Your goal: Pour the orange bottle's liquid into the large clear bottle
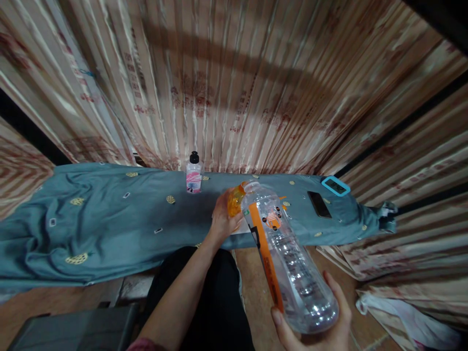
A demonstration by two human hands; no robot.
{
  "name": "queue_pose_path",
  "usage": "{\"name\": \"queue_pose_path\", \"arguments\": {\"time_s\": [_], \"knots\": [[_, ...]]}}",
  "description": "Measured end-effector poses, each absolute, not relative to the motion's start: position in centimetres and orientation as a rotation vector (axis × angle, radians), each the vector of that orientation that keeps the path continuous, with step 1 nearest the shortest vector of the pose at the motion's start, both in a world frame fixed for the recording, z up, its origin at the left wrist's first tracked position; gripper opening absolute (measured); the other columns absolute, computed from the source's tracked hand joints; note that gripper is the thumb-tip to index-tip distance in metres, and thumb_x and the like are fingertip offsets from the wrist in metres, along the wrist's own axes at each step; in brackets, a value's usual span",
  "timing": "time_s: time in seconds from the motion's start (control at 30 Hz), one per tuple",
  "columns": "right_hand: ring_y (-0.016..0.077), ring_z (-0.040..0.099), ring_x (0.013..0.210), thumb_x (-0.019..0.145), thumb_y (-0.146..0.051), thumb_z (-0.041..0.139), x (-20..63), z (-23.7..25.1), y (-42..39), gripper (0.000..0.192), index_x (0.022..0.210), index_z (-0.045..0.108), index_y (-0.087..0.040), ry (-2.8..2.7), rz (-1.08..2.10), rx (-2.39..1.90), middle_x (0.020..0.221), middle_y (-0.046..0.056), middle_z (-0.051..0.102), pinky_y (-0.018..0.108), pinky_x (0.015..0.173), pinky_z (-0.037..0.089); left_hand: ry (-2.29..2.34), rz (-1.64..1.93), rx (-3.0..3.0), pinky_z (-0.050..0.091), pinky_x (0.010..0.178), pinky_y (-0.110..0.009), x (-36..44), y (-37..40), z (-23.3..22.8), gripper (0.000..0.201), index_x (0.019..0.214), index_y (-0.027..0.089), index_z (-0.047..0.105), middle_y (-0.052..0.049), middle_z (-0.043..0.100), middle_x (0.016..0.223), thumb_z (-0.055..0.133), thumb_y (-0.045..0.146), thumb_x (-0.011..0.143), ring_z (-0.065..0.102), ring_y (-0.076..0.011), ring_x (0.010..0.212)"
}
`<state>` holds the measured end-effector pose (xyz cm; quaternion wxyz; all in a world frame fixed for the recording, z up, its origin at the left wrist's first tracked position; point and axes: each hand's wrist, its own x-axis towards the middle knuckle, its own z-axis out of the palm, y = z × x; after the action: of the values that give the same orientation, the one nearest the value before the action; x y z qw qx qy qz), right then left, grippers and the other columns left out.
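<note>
- Nearest, at the lower left, a dark grey box [73,331] stands beside the seated person's black-clad legs [223,297].
- The right hand [323,340] is wrapped round the base of a large clear bottle [296,263], thumb on the left side, fingers on the right.
- That bottle, see-through with an orange strip and print, is tilted, its base near and right, its neck far and left; it is held up in front of the table's near edge.
- At the lower right, white fabric [413,317] lies near the brown tiled floor [252,275].
- The left hand [221,214] is curled round a translucent amber container [235,202], right beside the clear bottle's neck; I can't tell whether the two touch.
- Below that hand, a pale sheet [246,227] shows partly on the table.
- The long table wears a blue-green cloth [120,209] with yellow pineapple prints, rumpled at the left end.
- To the right on it lies a dark phone [319,204], and just beyond, a blue-framed device [335,185] with a dark display.
- Farther left, a small bottle [193,175] with a black cap and pink label stands upright.
- Farthest, pleated beige curtains [219,107] with reddish prints hang behind everything.
</note>
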<state>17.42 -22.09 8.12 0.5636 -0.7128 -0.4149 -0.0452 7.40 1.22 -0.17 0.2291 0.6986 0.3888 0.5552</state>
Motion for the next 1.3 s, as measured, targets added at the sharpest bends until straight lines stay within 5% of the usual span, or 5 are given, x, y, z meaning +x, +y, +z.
{"name": "queue_pose_path", "arguments": {"time_s": [0.23,0.7,0.9,1.1,1.3], "knots": [[0.0360,0.056,0.126,0.069,-0.057,0.080,18.29,7.62,-22.30,0.102,0.151,0.038,-0.012,-1.062,-0.148,-1.694,0.139,0.020,0.053,0.056,0.106,0.047,1.042,1.567,1.942,0.053,0.104,-0.047,7.32,1.21,-0.28,0.069,0.141,0.020,0.043,-0.016,0.062,0.135,0.073,0.025,0.079,0.063,-0.0304,0.123],[0.0378,0.054,0.127,0.068,-0.061,0.080,17.66,7.97,-21.91,0.103,0.150,0.041,-0.012,-0.978,-0.128,-1.666,0.138,0.020,0.054,0.063,0.114,0.036,1.093,1.494,1.895,0.054,0.100,-0.044,7.15,0.96,0.19,0.060,0.138,0.020,0.048,-0.013,0.066,0.129,0.070,0.039,0.086,0.065,-0.0269,0.116],[0.0346,0.058,0.121,0.070,-0.054,0.081,18.40,7.59,-22.10,0.100,0.151,0.039,-0.013,-1.094,-0.198,-1.668,0.137,0.019,0.055,0.056,0.104,0.048,1.104,1.527,1.933,0.054,0.099,-0.044,7.25,1.33,-0.27,0.060,0.138,0.021,0.048,-0.013,0.065,0.129,0.072,0.036,0.085,0.065,-0.0269,0.114],[0.0398,0.050,0.132,0.068,-0.060,0.080,17.85,7.76,-22.25,0.106,0.151,0.038,-0.010,-0.997,-0.109,-1.691,0.142,0.023,0.050,0.067,0.114,0.034,1.092,1.543,1.966,0.055,0.096,-0.043,7.17,1.33,0.10,0.061,0.137,0.020,0.049,-0.013,0.065,0.127,0.073,0.038,0.084,0.066,-0.0271,0.111],[0.0389,0.051,0.131,0.067,-0.064,0.080,17.98,7.71,-22.17,0.109,0.152,0.036,-0.011,-0.973,-0.063,-1.687,0.143,0.023,0.049,0.068,0.114,0.033,1.066,1.550,1.990,0.054,0.099,-0.045,7.08,1.40,0.20,0.067,0.138,0.020,0.047,-0.014,0.065,0.129,0.077,0.037,0.080,0.065,-0.0294,0.116]]}}
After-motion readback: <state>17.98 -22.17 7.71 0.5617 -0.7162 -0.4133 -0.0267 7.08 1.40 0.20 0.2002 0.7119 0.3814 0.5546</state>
